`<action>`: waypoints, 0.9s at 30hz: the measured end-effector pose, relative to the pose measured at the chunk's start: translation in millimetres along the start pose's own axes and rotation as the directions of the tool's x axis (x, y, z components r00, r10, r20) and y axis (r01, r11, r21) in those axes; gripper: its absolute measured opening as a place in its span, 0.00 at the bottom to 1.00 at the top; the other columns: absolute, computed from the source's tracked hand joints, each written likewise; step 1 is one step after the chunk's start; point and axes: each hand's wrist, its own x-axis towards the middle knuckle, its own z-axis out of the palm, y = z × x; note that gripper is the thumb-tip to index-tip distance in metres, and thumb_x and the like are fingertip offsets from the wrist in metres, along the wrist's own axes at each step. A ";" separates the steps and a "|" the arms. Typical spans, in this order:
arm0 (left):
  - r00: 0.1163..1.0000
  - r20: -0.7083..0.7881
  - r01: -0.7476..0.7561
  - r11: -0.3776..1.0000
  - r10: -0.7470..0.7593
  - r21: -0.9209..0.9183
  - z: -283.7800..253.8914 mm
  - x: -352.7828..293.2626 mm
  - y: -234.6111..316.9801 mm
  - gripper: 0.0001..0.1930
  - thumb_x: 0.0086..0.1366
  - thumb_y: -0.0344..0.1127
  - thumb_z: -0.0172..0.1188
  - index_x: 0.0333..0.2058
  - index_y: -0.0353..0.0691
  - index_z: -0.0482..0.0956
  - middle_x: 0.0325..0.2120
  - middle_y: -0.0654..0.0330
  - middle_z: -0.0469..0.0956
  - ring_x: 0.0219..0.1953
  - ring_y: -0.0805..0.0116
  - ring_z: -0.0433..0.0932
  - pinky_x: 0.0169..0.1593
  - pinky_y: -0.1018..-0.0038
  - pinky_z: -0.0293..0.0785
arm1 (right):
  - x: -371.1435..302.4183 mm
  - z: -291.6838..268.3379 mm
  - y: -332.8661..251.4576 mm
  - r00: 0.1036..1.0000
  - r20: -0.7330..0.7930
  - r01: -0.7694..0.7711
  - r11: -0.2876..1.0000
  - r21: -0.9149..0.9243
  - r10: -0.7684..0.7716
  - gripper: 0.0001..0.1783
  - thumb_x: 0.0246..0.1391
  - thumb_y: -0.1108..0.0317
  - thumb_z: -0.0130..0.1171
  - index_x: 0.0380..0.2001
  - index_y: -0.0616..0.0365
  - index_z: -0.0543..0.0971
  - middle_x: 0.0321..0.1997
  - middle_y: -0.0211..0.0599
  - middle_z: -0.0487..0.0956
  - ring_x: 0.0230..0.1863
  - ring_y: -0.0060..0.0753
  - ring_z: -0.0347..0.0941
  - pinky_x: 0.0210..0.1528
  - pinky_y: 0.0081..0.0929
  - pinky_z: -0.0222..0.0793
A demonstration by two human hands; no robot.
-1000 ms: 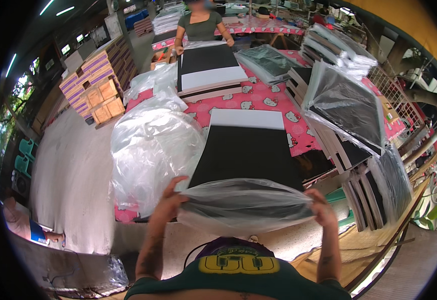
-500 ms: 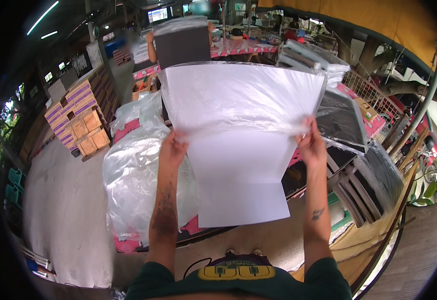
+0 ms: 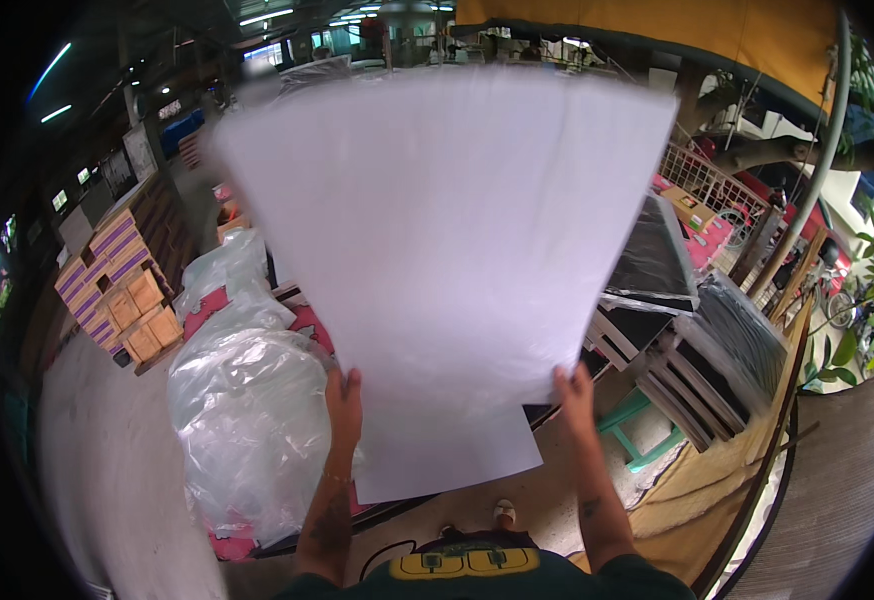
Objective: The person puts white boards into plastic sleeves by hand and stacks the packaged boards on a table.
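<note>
Both side edges of the large white sheet (image 3: 447, 230) are pinched low down: your left hand (image 3: 345, 405) grips one, your right hand (image 3: 575, 398) the other. You hold it raised before you, right of the clear plastic heap (image 3: 252, 425).

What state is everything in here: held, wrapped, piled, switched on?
White sheet: lifted, broad face toward the wearer, top blurred
Left hand: gripping the sheet's left edge
Right hand: gripping its right edge
Clear plastic: crumpled, heaped on the table's left side
Dark panel: wrapped in clear plastic, right of the sheet
Boxes: stacked
Ceiling light: lit
Orange-yellow tarp: hung overhead
</note>
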 end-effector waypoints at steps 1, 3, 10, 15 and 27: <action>0.999 0.005 -0.033 0.999 0.033 -0.033 25.2 15.0 31.0 0.13 0.68 0.38 0.54 0.42 0.31 0.72 0.32 0.61 0.71 0.31 0.74 0.66 0.35 0.74 0.66 | 19.6 -17.5 -26.5 0.997 -0.064 0.046 0.998 -0.035 -0.048 0.13 0.60 0.61 0.57 0.40 0.61 0.76 0.34 0.26 0.73 0.35 0.16 0.63 0.37 0.19 0.62; 0.982 0.185 0.000 0.990 0.026 -0.141 76.6 47.4 90.3 0.15 0.69 0.42 0.53 0.39 0.32 0.73 0.27 0.65 0.70 0.29 0.78 0.65 0.33 0.77 0.65 | 66.7 -67.4 -68.5 0.982 -0.180 0.033 0.996 -0.082 -0.048 0.10 0.60 0.64 0.57 0.37 0.61 0.76 0.31 0.24 0.74 0.29 0.15 0.64 0.32 0.18 0.62; 0.875 0.478 0.115 0.930 0.071 -0.349 246.7 111.3 104.8 0.19 0.69 0.47 0.52 0.44 0.35 0.76 0.27 0.65 0.76 0.29 0.79 0.75 0.32 0.80 0.72 | 207.0 -199.5 -92.9 0.939 -0.344 0.022 0.997 0.067 0.003 0.18 0.55 0.64 0.61 0.44 0.66 0.75 0.39 0.35 0.79 0.36 0.24 0.73 0.39 0.21 0.68; 0.841 0.477 0.364 0.919 -0.255 -0.150 298.5 88.2 128.8 0.15 0.67 0.43 0.55 0.42 0.37 0.77 0.24 0.65 0.76 0.18 0.79 0.73 0.19 0.84 0.66 | 232.2 -231.2 -82.2 0.940 -0.338 -0.039 0.999 -0.009 0.033 0.21 0.54 0.65 0.63 0.45 0.71 0.74 0.38 0.39 0.79 0.36 0.28 0.75 0.38 0.24 0.70; 0.844 0.429 0.534 0.572 -0.322 -0.622 336.4 97.0 95.8 0.07 0.64 0.25 0.53 0.38 0.26 0.73 0.33 0.54 0.75 0.35 0.63 0.80 0.41 0.73 0.82 | 213.4 -232.3 -85.5 0.999 -0.002 0.035 0.945 -0.325 -0.038 0.34 0.46 0.66 0.69 0.57 0.65 0.69 0.42 0.40 0.74 0.29 0.26 0.74 0.28 0.21 0.71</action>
